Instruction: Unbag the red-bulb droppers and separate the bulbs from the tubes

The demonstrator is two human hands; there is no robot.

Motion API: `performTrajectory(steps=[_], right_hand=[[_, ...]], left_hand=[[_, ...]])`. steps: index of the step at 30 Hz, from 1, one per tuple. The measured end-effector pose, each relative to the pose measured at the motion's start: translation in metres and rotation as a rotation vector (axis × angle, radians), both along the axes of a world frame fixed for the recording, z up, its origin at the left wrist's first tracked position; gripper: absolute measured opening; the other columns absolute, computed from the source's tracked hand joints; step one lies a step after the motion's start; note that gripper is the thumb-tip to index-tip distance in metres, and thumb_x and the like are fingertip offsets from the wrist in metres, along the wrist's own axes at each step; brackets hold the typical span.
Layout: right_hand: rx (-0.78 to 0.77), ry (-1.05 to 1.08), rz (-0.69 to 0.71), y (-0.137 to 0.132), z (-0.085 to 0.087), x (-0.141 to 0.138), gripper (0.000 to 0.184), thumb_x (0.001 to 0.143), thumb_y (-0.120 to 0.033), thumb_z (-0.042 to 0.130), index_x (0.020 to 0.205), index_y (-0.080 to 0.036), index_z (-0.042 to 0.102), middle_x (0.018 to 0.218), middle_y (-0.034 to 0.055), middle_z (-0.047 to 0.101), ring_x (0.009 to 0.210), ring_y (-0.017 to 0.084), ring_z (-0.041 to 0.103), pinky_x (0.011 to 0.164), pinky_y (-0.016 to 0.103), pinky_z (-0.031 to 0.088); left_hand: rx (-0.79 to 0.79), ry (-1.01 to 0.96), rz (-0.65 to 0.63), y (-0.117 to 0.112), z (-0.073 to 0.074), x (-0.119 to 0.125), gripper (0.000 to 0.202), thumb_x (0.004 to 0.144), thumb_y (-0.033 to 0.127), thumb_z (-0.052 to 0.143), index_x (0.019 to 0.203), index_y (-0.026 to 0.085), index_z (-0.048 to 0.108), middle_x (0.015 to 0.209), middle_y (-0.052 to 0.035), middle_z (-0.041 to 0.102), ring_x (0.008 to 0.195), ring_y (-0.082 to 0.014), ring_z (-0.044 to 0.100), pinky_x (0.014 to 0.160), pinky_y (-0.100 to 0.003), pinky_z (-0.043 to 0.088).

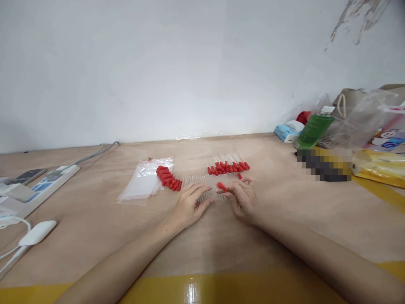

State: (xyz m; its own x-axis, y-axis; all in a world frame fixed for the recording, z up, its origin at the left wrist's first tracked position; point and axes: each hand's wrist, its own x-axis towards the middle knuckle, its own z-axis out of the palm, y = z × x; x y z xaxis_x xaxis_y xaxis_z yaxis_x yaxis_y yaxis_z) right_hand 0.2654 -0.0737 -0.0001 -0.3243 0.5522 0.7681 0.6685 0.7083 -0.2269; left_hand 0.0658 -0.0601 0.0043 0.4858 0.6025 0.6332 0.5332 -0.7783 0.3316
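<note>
A row of clear, thin tubes lies side by side on the table, partly under my hands. My left hand rests over their left part, thumb and fingers apart. My right hand pinches a red rubber bulb between thumb and fingertips, just right of the left fingertips. Another red piece shows behind the right fingers; whether the hand touches it, I cannot tell. Beyond the row lie several droppers, clear tubes with red bulbs on their near ends. Loose red bulbs are heaped to the left.
Clear plastic bags lie left of the bulbs. At far left are a power strip, a phone and a white charger with cables. A green bottle, tissue pack and plastic bags stand at right.
</note>
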Motion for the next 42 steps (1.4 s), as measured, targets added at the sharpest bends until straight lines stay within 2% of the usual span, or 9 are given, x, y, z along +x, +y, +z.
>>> performTrajectory(steps=[4,7,11,13,19,31,38,40,42], right_hand=[[-0.095,-0.016,0.127,-0.008,0.000,-0.005,0.029,0.089,-0.022,0.033,0.113,-0.019,0.049,0.097,0.0074,0.062,0.097,0.019,0.055,0.092,0.041,0.027],[-0.158,0.061,0.184,-0.009,-0.003,-0.007,0.026,0.089,-0.022,0.035,0.112,-0.023,0.048,0.100,0.0050,0.061,0.109,0.019,0.050,0.096,0.044,0.023],[-0.216,0.262,0.128,-0.002,-0.003,0.000,0.011,0.082,-0.032,0.053,0.088,-0.024,0.057,0.083,0.0004,0.065,0.083,0.017,0.059,0.084,0.038,0.034],[-0.221,0.241,0.102,0.003,-0.001,0.007,0.011,0.079,-0.034,0.057,0.079,-0.024,0.060,0.069,-0.0017,0.064,0.067,0.014,0.056,0.078,0.036,0.035],[0.044,-0.172,0.089,0.009,-0.006,0.019,0.010,0.079,-0.030,0.058,0.086,-0.027,0.065,0.067,-0.0035,0.066,0.067,0.013,0.051,0.089,0.041,0.024],[0.338,-0.391,0.060,0.006,-0.008,0.032,0.009,0.083,-0.019,0.053,0.086,-0.024,0.059,0.066,-0.0069,0.064,0.070,0.008,0.052,0.094,0.036,0.020],[0.483,-0.455,0.069,0.007,-0.003,0.041,0.025,0.085,-0.009,0.043,0.083,-0.028,0.059,0.074,-0.0110,0.066,0.078,0.006,0.055,0.093,0.033,0.021],[0.472,-0.411,0.007,0.013,-0.003,0.057,0.028,0.086,-0.011,0.040,0.081,-0.030,0.060,0.075,-0.0107,0.066,0.079,0.007,0.056,0.090,0.033,0.024],[0.400,-0.247,-0.163,0.022,-0.003,0.077,0.023,0.086,-0.018,0.043,0.081,-0.030,0.061,0.073,-0.0066,0.066,0.078,0.011,0.057,0.085,0.035,0.030]], left_hand=[[-0.129,0.075,-0.092,-0.011,0.009,0.012,0.022,0.087,0.027,0.045,0.103,0.019,0.058,0.098,-0.0062,0.064,0.097,-0.0195,0.054,0.085,-0.036,0.039],[-0.129,0.081,-0.103,-0.014,0.009,0.014,0.021,0.089,0.024,0.041,0.094,0.019,0.061,0.086,-0.0037,0.066,0.083,-0.0162,0.056,0.079,-0.033,0.038],[0.026,0.106,-0.011,-0.006,0.006,0.005,0.018,0.087,0.025,0.046,0.086,0.018,0.062,0.072,-0.0015,0.064,0.069,-0.0138,0.052,0.073,-0.032,0.033],[0.093,0.149,0.010,-0.001,0.004,-0.002,0.016,0.086,0.025,0.048,0.086,0.018,0.063,0.070,-0.0006,0.063,0.069,-0.0132,0.051,0.073,-0.032,0.031],[0.207,0.274,0.031,-0.005,-0.002,-0.018,0.015,0.086,0.020,0.047,0.084,0.018,0.062,0.066,-0.0009,0.059,0.066,-0.0130,0.047,0.070,-0.032,0.029],[0.303,0.232,-0.015,-0.009,-0.012,-0.018,0.010,0.082,0.014,0.050,0.084,0.015,0.059,0.062,-0.0004,0.056,0.063,-0.0128,0.043,0.066,-0.030,0.029],[0.318,0.203,-0.003,-0.013,-0.009,-0.018,0.011,0.083,0.014,0.049,0.083,0.016,0.060,0.060,0.0001,0.056,0.061,-0.0123,0.045,0.065,-0.030,0.031],[0.325,0.196,0.041,-0.008,-0.006,-0.027,0.013,0.083,0.014,0.048,0.081,0.017,0.061,0.060,-0.0001,0.056,0.061,-0.0126,0.046,0.064,-0.030,0.033],[0.325,0.138,0.134,-0.001,-0.002,-0.040,0.013,0.082,0.014,0.049,0.080,0.017,0.061,0.064,-0.0008,0.059,0.063,-0.0130,0.049,0.064,-0.029,0.036]])
